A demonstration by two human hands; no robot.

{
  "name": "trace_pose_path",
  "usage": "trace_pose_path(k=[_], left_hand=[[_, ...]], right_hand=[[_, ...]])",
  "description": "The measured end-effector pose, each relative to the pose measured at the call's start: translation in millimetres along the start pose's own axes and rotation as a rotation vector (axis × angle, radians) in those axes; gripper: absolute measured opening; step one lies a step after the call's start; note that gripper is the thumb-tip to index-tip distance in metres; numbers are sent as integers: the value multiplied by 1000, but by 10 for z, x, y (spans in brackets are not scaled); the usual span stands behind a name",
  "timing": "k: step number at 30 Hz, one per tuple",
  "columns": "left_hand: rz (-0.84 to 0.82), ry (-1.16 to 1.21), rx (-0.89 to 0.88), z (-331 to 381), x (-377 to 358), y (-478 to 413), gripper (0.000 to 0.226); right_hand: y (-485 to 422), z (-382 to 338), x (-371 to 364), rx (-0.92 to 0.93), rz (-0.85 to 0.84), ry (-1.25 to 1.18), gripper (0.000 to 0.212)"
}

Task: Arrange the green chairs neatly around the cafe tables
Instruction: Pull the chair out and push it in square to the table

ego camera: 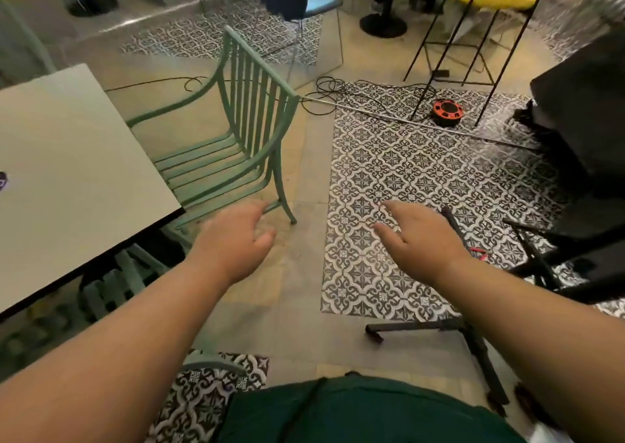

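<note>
The green chair [236, 131] stands at the edge of the pale surface [67, 144], seat facing it, on a beige floor with patterned tiles [406, 172]. The left grip [233, 239] hovers loosely curled near the chair's rear leg. The right grip [419, 236] is spread above the tiles, and both hold nothing.

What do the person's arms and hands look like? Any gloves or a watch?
The left arm and right arm are bare right to the picture's edge, with no sleeves showing. The left hand and right hand have no gloves, watch or bracelet, and no rings that I can see. Below is a dark green top with a dark cord across it.
</note>
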State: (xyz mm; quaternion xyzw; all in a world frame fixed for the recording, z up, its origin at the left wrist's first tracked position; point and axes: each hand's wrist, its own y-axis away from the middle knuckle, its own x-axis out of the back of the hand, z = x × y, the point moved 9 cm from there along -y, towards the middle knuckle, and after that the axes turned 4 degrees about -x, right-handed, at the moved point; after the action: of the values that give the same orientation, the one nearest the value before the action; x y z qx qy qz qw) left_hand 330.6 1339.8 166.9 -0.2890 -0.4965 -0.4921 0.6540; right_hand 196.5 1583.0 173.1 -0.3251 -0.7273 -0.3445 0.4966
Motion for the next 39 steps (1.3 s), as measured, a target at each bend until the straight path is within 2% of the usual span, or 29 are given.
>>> trace_pose_path(k=[5,17,22,31,39], left_hand=[[-15,-48,38,-179,144,-546,57],[7,-65,9,-947,664,-2382,60],[34,-31,46,-1068,853,-2913,59],[79,-42,221,-1144,741,-3816,60],[105,52,525,-875,389,-4507,64]], right_hand=[[-652,53,91,-6,-16,5,56],[-2543,-571,288,27,30,-4,59],[-3154,-725,476,84,-2,-22,49],[-4723,-568,669,331,-17,8,73],[-5951,-286,991,576,-148,98,65]])
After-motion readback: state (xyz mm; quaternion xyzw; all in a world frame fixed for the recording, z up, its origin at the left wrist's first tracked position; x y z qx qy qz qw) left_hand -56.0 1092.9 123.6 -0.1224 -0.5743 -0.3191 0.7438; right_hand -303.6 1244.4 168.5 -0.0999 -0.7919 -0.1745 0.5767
